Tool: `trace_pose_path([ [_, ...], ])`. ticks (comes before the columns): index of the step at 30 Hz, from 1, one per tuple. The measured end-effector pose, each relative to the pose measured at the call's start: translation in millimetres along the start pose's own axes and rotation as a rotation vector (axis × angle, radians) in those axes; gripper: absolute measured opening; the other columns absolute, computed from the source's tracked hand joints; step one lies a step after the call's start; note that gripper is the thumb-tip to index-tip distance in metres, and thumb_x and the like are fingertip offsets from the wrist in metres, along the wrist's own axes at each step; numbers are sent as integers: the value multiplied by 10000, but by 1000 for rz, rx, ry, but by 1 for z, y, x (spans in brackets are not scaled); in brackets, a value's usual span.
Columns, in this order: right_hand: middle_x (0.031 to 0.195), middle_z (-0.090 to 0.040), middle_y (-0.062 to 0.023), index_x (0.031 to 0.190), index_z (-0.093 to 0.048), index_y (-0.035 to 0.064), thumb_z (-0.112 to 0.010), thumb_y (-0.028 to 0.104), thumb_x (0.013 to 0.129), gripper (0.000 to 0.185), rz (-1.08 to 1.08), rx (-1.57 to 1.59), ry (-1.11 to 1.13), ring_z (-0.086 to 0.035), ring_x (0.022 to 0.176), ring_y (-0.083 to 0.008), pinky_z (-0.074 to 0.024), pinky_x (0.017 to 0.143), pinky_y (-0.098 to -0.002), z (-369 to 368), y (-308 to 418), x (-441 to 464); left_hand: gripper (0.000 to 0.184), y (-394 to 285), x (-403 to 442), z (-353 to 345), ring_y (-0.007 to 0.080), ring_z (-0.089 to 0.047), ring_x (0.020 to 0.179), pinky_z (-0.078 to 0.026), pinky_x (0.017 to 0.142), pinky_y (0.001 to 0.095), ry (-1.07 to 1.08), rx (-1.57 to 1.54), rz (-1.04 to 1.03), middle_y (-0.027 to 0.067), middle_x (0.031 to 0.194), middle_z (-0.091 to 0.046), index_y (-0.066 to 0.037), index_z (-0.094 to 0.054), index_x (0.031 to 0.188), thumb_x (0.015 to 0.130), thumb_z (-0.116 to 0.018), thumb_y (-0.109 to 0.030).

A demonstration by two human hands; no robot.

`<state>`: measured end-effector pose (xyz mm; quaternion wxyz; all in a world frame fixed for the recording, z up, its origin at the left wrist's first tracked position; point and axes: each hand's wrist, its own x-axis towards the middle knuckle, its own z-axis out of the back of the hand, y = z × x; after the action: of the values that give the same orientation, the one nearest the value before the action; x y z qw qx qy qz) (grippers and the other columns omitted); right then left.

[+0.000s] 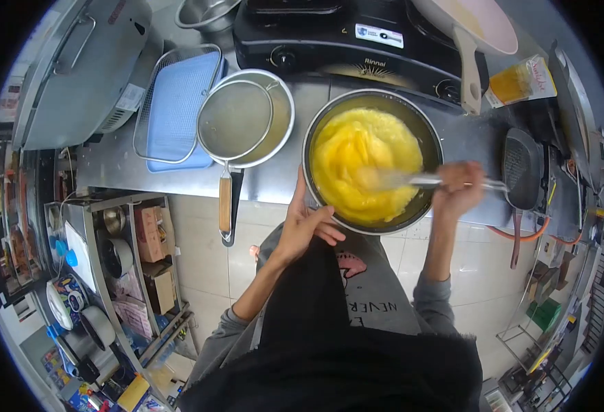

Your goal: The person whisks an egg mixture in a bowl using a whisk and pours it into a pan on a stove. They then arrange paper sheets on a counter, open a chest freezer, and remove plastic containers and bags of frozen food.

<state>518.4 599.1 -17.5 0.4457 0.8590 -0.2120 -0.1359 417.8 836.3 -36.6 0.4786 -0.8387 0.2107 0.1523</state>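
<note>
A round, dark-lined mixing bowl point(430, 141) with a pale metal rim sits at the counter's front edge, tilted slightly toward me. Inside it swirls a yellow liquid point(377, 134) that looks like beaten egg. My left hand point(307, 226) grips the bowl's near left side, thumb by the rim and fingers against the outer wall. Over the right rim, my right hand point(459, 191) is closed around the metal handle of a whisk point(419, 180). The whisk's wire end is in the yellow liquid and smeared by motion, and the right hand is partly blurred too.
A fine-mesh strainer point(235, 118) rests on a metal bowl point(285, 127), its wooden handle overhanging the edge. Left of it is a blue tray point(178, 117) with a wire basket. Behind stands a black gas stove point(322, 51). A pink pan point(484, 27) and yellow pouch point(511, 86) lie right.
</note>
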Motion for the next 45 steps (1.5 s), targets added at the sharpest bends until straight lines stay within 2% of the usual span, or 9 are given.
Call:
trace_pose_path([
  [6,434,-243,41,643,-415,106,-472,126,822,189,-2,486,153,-228,356,-62,-210,342,-247,-12,24,-5,823,-4,-4,3,234,-620,510,-506,382,258,-45,17,-27,185,802,-604,-184,94,1375,816,-476,17],
  [9,420,-228,46,560,-359,132,-455,152,833,290,-114,15,120,-222,348,-68,-216,355,-235,-26,26,-13,818,-12,-3,8,222,-610,485,-501,375,251,-99,37,-26,175,781,-607,-182,59,1382,798,-468,40],
  [12,425,-237,38,597,-391,119,-461,116,826,239,52,447,118,-222,351,-70,-219,353,-236,-27,31,-16,815,-10,-8,13,210,-599,463,-496,367,243,-113,26,-15,163,738,-607,-173,33,1386,781,-461,60],
  [16,444,-257,37,664,-446,102,-464,118,828,166,-120,77,136,-229,357,-62,-218,356,-229,-30,23,-22,806,-19,-2,18,203,-594,451,-492,359,244,-105,31,-66,146,692,-603,-154,17,1387,775,-465,54],
  [20,453,-257,37,745,-487,88,-474,93,824,80,27,420,197,-228,361,-54,-204,338,-233,-25,18,-18,810,-18,-9,27,201,-588,437,-493,358,247,-82,15,-77,150,683,-608,-141,18,1386,771,-474,50],
  [22,455,-249,46,720,-480,96,-456,87,831,114,-151,50,186,-228,363,-52,-213,340,-234,-35,13,-23,814,-24,-11,25,200,-589,439,-494,359,248,-107,33,-52,149,662,-605,-142,28,1385,774,-476,45],
  [26,451,-263,43,710,-472,93,-468,94,838,128,29,378,312,-239,356,-54,-218,337,-228,-32,23,-20,819,-19,-10,28,196,-590,441,-495,362,245,-86,-10,-64,158,663,-607,-147,33,1385,770,-468,56],
  [30,445,-257,54,686,-429,109,-431,97,861,176,-43,-59,245,-261,357,-54,-222,348,-214,-54,32,-26,816,-19,-13,28,197,-591,444,-497,364,248,-96,29,-39,150,650,-603,-147,29,1385,772,-470,55],
  [45,443,-258,36,621,-334,107,-448,57,838,251,-61,11,285,-261,347,-49,-234,350,-212,-59,37,-19,779,-16,-9,26,188,-589,441,-498,364,254,-114,-13,-50,132,633,-598,-126,-7,1386,789,-480,38],
])
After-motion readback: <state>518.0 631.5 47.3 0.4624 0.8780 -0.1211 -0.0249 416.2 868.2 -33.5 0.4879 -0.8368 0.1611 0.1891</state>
